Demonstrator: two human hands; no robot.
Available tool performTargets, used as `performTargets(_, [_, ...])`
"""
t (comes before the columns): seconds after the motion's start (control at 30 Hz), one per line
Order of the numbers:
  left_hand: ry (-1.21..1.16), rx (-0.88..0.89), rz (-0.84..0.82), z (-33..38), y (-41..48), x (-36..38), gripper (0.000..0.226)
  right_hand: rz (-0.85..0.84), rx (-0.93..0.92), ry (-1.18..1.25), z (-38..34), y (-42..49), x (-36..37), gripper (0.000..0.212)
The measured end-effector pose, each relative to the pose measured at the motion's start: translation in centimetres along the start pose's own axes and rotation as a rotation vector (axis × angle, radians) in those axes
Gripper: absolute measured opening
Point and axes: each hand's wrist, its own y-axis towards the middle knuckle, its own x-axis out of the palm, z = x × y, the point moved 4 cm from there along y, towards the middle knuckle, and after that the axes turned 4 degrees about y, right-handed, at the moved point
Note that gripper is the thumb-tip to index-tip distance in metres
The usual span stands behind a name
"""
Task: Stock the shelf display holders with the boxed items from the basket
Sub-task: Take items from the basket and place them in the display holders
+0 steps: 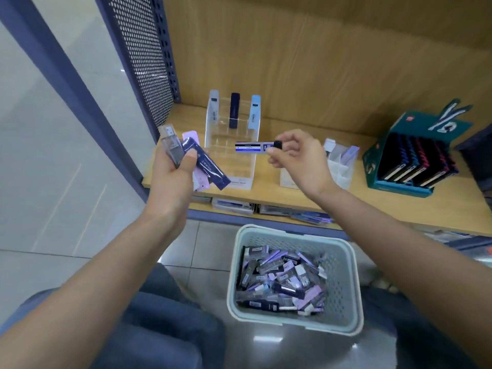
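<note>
A clear acrylic display holder (231,145) stands on the wooden shelf (332,198), with three slim boxes upright in its back row. My left hand (173,171) grips a fan of three slim boxes (205,163): one grey, one pale purple, one dark blue. My right hand (298,155) pinches a single white-and-blue box (253,147) by its black end, level, just right of the holder's front. A grey plastic basket (343,283) on the floor below holds several more boxes (282,278).
A smaller clear holder (340,163) with a couple of boxes sits right of my right hand. A teal carton of dark items (415,158) stands further right. A perforated metal side panel (143,57) bounds the shelf's left end. My knees flank the basket.
</note>
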Motion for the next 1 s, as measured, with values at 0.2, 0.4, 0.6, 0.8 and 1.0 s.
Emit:
performTargets(0.2, [-0.05,-0.07,-0.051,-0.5,2.4,-0.7,0.019,0.085,-0.118,-0.164,-0.9,6.9,3.9,0.011])
performTargets(0.4, [-0.104,-0.081,-0.079,0.0,4.1,-1.0,0.015,-0.021,-0.211,-0.483,-0.5,10.1,7.4,0.019])
performTargets(0.6, [-0.082,-0.115,-0.092,-0.3,4.9,-1.7,0.018,-0.126,-0.222,-0.596,0.6,11.2,10.3,0.014])
performTargets(0.8, [-0.053,-0.151,-0.09,-1.1,4.9,-1.9,0.013,-0.199,-0.289,-0.723,1.2,11.5,12.2,0.016])
performTargets(1.0, [-0.102,-0.175,-0.069,-0.8,5.2,-2.1,0.013,-0.16,-0.305,-0.837,1.0,11.9,12.6,0.021])
